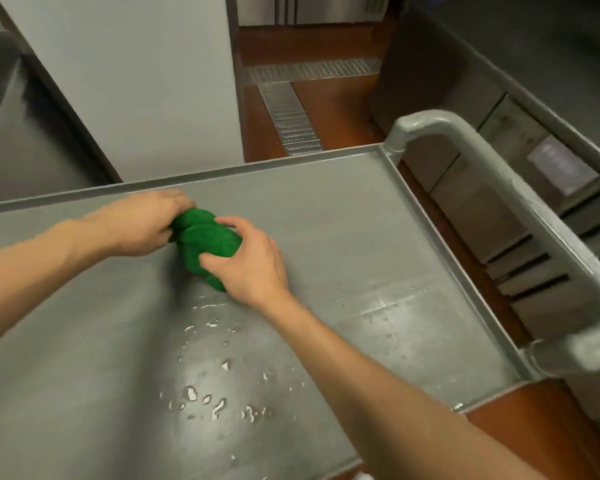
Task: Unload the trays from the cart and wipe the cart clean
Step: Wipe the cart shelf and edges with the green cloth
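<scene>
While both hands clutch it, the bunched, deep-green terry cloth (205,244) sits on the grey metal cart top (343,237), nearer its far edge. Left hand (142,226) grips the cloth's far end; right hand (250,261) curls its fingers (210,261) round the near end. Water droplets (215,403) bead toward the near edge.

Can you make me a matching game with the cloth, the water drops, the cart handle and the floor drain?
Things:
1. green cloth
2. water drops
3. cart handle
4. floor drain

Places:
A. on the red-brown floor beyond the cart
B. at the cart's right end
C. bunched between the left hand and right hand
D. on the cart top nearer the person than the cloth

Pairs: 1-C, 2-D, 3-B, 4-A
</scene>
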{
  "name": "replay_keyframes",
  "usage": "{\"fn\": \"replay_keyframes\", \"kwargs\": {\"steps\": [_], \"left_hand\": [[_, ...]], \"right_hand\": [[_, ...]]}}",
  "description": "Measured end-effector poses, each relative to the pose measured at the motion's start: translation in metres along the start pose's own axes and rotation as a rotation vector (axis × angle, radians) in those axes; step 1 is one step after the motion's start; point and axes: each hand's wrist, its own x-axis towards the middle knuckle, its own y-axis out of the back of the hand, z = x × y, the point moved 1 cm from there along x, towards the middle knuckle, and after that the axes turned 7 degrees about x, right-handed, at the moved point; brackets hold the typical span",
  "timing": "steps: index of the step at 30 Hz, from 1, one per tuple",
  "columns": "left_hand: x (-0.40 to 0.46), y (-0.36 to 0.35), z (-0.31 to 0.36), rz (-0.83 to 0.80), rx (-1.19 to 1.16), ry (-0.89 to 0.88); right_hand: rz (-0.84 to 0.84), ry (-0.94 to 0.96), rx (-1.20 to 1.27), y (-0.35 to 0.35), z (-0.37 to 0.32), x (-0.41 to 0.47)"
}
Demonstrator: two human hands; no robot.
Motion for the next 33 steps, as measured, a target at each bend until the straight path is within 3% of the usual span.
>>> {"fn": "replay_keyframes", "kwargs": {"steps": [4, 9, 15, 24, 28, 33], "left_hand": [[0.075, -0.004, 0.109, 0.173, -0.003, -0.104], [0.134, -0.020, 0.210, 0.183, 0.047, -0.134], [0.152, -0.046, 0.247, 0.009, -0.012, -0.276], [0.120, -0.051, 0.201, 0.016, -0.099, -0.267], [0.081, -0.046, 0.149, -0.021, -0.085, -0.253], [-0.003, -0.044, 0.067, -0.067, -0.060, -0.091]], "right_hand": [[0.200, 0.005, -0.158, 0.110, 0.048, -0.002], [0.380, 0.054, -0.414, 0.198, 0.098, -0.024], [0.290, 0.015, -0.675, 0.214, 0.158, -0.037], [0.389, 0.009, -0.592, 0.131, 0.145, -0.049], [0.380, 0.055, -0.584, 0.070, 0.120, -0.059], [0.301, 0.131, -0.592, -0.029, 0.075, -0.075]]}}
